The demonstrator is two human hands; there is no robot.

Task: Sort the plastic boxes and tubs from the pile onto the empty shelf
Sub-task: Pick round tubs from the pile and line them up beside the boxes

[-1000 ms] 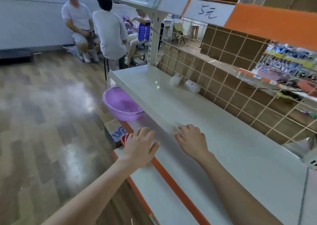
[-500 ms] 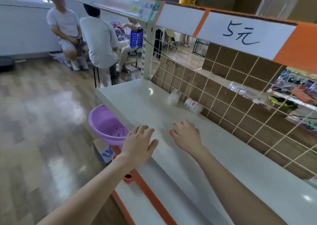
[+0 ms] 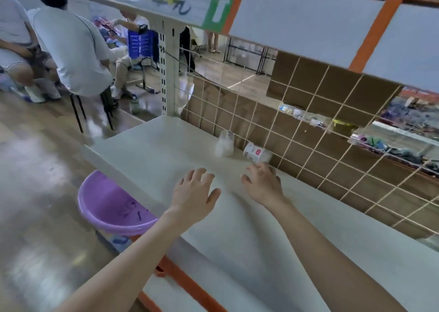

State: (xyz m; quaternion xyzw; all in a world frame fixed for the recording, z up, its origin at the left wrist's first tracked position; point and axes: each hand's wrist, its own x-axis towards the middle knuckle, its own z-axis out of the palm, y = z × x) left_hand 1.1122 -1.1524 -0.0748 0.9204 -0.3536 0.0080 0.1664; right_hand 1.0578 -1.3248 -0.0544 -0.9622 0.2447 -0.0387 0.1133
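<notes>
1. Hands: left hand (image 3: 193, 193) is palm down with fingers spread and nothing in it. Right hand (image 3: 262, 184) has loosely bent fingers and is also empty. Both are over the white metal shelf (image 3: 154, 150); can't tell if they touch it.
2. Task items: a small translucent plastic tub (image 3: 224, 145) stands upright at the back. A small white plastic jar with a pink label (image 3: 256, 152) lies on its side just beside it. Both sit against the cream wire grid back panel (image 3: 308, 131). A round purple plastic basin (image 3: 111, 207) sits on a lower level, sticking out past the shelf's front edge. The pile is not in view.
3. Risk: the jar is round and lying down, with the right hand's fingertips near it. A stray knock probably rolls it along the shelf or into the tub.
4. Risk: the tub looks light, so a push from the jar or a finger likely tips it. The grid cells look wide, so small items might slip through the back.
5. Risk: the basin protrudes. A bump from the left forearm or a leg could drop it onto the wooden floor (image 3: 35, 169).
6. Risk: the upper shelf's price-card strip (image 3: 297, 19) hangs low over the work zone. A tall box lifted in could catch on it.
</notes>
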